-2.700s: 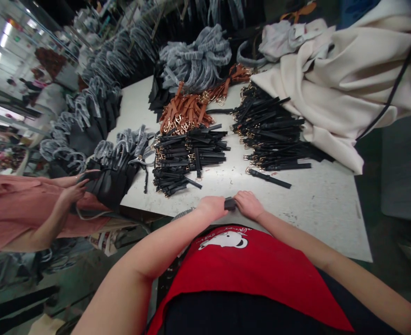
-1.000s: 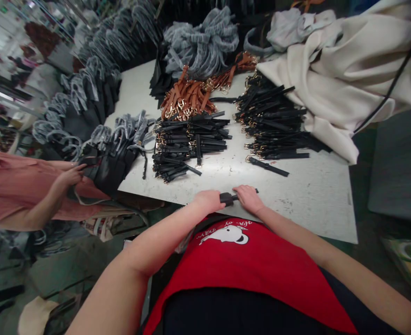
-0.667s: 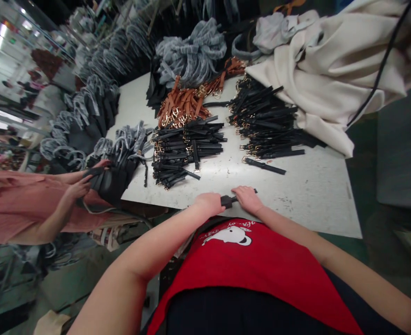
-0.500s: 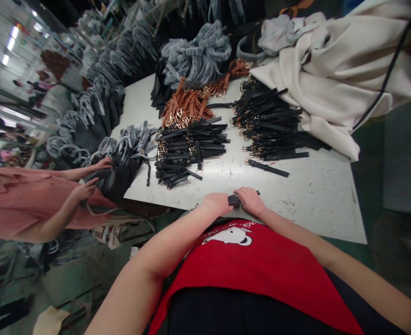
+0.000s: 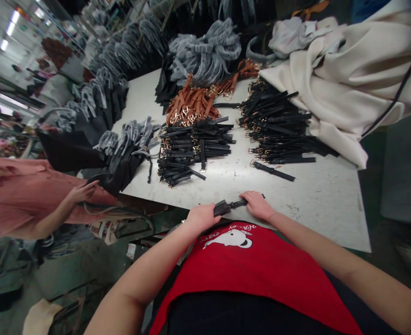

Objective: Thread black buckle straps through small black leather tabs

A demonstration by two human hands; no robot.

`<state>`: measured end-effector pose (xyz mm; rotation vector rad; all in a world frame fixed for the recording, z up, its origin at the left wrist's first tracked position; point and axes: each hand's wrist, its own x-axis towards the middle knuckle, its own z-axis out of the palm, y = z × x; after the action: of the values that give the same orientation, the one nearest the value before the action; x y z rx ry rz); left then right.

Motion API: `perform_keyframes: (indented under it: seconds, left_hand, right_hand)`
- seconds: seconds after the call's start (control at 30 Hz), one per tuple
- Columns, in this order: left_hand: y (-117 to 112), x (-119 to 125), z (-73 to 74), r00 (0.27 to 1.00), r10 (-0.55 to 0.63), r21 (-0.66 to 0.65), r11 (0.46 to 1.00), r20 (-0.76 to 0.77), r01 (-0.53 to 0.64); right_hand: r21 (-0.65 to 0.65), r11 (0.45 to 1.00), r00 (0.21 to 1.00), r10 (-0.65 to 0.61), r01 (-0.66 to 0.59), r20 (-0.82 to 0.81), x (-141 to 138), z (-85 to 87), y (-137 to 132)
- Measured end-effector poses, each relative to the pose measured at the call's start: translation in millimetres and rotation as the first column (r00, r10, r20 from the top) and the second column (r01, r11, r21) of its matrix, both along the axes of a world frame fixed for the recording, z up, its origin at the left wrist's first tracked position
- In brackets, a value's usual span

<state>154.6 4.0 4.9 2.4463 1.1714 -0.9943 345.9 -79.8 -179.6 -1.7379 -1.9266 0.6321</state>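
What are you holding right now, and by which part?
A short black strap: the left hand holds its wider end, and the right hand holds it near the narrow end.

Across the white surface (image 5: 306, 214) before me lie bundles of black straps (image 5: 194, 151) with gold clasps, tan straps (image 5: 191, 106) beyond them, and cream cloth (image 5: 334, 88) heaped at upper right. At left, a co-worker in a pink top (image 5: 27, 186) handles a black bag (image 5: 116, 176).

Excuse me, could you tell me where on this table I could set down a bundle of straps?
The white worktable is barest right of the loose black strap and beyond the right hand. Another patch lies left of the tan leather straps. Black strap bundles and cream fabric crowd the far side.
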Motion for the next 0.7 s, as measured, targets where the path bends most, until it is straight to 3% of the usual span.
perform_keyframes:
  seconds: [0.3,0.37,0.5,0.7]
  left_hand:
    - [5.8,29.6,-15.7,0.993,0.002,-0.089,0.996,0.118,0.009]
    - [15.4,18.5,-14.3,0.994,0.023,-0.065,0.998,0.108,-0.017]
    - [33.9,-27.7,-5.0,0.989,0.121,0.04,0.991,0.085,-0.125]
    - [44.0,-66.8,1.0,0.969,0.215,0.005,0.976,0.12,-0.217]
  right_hand:
    - [-0.002,1.0,1.0,-0.008,0.008,0.011,2.1,0.2,-1.0]
    - [0.012,0.999,0.999,-0.038,0.038,0.032,2.0,0.7,-0.9]
    - [0.021,0.996,0.993,-0.087,0.086,0.074,-0.9,1.1,-3.3]
    - [0.05,0.999,0.987,-0.016,0.008,0.16,9.8,-7.6,-6.5]
